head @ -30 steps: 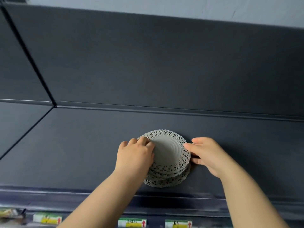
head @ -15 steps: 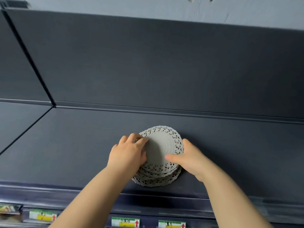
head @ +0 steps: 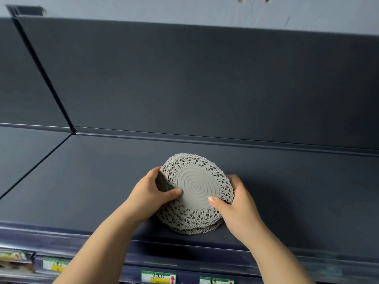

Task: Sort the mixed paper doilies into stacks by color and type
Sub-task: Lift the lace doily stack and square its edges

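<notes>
Fingers of the left hand (head: 150, 192) and right hand (head: 235, 206) grip a stack of round grey lace-edged paper doilies (head: 195, 193) from both sides, thumbs pressing its top. The stack tilts toward the camera, its near edge low over the dark blue shelf (head: 102, 181).

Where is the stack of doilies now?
In the head view, low centre: the stack of doilies is held between the left hand and right hand, near the front edge of the dark shelf.

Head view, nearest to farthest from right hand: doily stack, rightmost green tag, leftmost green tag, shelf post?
1. doily stack, in the right hand grip.
2. rightmost green tag, shelf edge below.
3. leftmost green tag, lower left.
4. shelf post, upper left, back.
</notes>
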Demonstrator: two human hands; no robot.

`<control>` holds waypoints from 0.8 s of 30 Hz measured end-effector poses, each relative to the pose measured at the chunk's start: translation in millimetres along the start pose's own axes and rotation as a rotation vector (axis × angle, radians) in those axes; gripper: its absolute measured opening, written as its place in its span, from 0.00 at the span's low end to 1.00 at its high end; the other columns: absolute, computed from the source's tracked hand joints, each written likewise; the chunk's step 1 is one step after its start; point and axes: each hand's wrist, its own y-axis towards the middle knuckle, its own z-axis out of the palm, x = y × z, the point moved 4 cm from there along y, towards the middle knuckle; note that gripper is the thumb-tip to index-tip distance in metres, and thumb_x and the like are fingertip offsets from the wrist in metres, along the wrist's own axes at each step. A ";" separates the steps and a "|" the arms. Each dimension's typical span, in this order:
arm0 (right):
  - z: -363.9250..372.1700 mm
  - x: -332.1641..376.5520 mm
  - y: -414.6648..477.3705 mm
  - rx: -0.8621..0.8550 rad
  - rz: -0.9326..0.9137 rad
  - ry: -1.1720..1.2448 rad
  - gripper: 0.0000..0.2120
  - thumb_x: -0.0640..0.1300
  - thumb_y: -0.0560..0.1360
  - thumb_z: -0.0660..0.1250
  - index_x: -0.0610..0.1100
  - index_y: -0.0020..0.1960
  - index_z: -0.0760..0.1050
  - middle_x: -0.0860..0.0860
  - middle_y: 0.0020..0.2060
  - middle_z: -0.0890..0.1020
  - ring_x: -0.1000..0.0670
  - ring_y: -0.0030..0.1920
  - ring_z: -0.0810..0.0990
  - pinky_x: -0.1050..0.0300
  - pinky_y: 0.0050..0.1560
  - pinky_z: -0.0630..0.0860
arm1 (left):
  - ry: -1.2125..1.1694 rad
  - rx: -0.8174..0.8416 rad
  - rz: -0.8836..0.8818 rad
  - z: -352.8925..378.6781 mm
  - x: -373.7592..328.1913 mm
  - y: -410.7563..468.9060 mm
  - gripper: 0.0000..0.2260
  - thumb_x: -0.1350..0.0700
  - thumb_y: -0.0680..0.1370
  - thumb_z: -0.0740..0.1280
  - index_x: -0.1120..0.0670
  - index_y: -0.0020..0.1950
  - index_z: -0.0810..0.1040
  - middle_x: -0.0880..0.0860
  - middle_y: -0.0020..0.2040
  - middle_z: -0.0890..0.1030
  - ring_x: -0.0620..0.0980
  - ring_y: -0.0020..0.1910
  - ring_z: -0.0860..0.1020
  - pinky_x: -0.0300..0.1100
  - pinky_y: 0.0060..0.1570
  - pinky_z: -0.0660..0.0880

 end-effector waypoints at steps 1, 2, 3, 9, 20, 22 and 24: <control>-0.2 2.1 -1.1 -0.018 -0.012 0.008 0.16 0.39 0.68 0.72 0.55 0.47 0.70 0.60 0.42 0.80 0.66 0.43 0.77 0.77 0.37 0.70 | -0.041 -0.037 0.001 -2.2 -1.7 -2.8 0.28 0.51 0.64 0.78 0.49 0.62 0.73 0.44 0.53 0.80 0.44 0.53 0.78 0.42 0.54 0.74; -0.6 4.9 -2.0 -0.038 -0.023 0.018 0.16 0.39 0.68 0.72 0.55 0.46 0.70 0.60 0.41 0.81 0.66 0.43 0.77 0.77 0.37 0.70 | -0.071 -0.077 0.006 -4.4 -3.6 -5.8 0.25 0.52 0.63 0.79 0.49 0.57 0.74 0.43 0.48 0.80 0.43 0.49 0.79 0.40 0.49 0.75; -1.5 8.3 -3.0 -0.059 -0.036 0.025 0.16 0.39 0.68 0.72 0.56 0.46 0.71 0.61 0.41 0.81 0.66 0.43 0.78 0.77 0.37 0.70 | -0.089 -0.121 0.020 -7.0 -6.0 -9.1 0.22 0.53 0.63 0.79 0.48 0.53 0.75 0.43 0.45 0.81 0.41 0.46 0.79 0.37 0.45 0.75; 4.7 49.9 -10.1 -0.177 -0.161 0.068 0.17 0.39 0.67 0.72 0.58 0.47 0.71 0.68 0.43 0.80 0.68 0.44 0.77 0.78 0.38 0.69 | -0.062 -0.396 0.230 -45.6 -33.5 -35.9 0.18 0.54 0.62 0.78 0.43 0.40 0.70 0.35 0.37 0.79 0.29 0.39 0.75 0.23 0.33 0.68; 123.4 139.1 -32.0 -0.128 -0.273 0.168 0.15 0.39 0.67 0.72 0.56 0.47 0.74 0.67 0.42 0.81 0.66 0.43 0.79 0.77 0.39 0.70 | -0.155 -0.590 0.323 -183.9 10.3 -72.6 0.19 0.58 0.60 0.79 0.43 0.36 0.71 0.35 0.36 0.79 0.33 0.33 0.76 0.24 0.30 0.68; 155.4 154.3 -39.7 -0.114 -0.278 0.175 0.15 0.40 0.67 0.72 0.56 0.47 0.74 0.66 0.42 0.81 0.65 0.43 0.79 0.77 0.39 0.70 | -0.160 -0.602 0.336 -214.8 27.9 -78.8 0.19 0.58 0.60 0.79 0.41 0.37 0.72 0.35 0.36 0.79 0.32 0.33 0.76 0.24 0.30 0.68; 186.0 171.1 -47.6 -0.119 -0.287 0.185 0.15 0.41 0.67 0.72 0.57 0.47 0.74 0.67 0.42 0.81 0.65 0.43 0.79 0.77 0.38 0.70 | -0.188 -0.615 0.349 -245.2 45.3 -84.4 0.20 0.58 0.60 0.79 0.39 0.38 0.73 0.35 0.37 0.80 0.32 0.34 0.77 0.23 0.31 0.69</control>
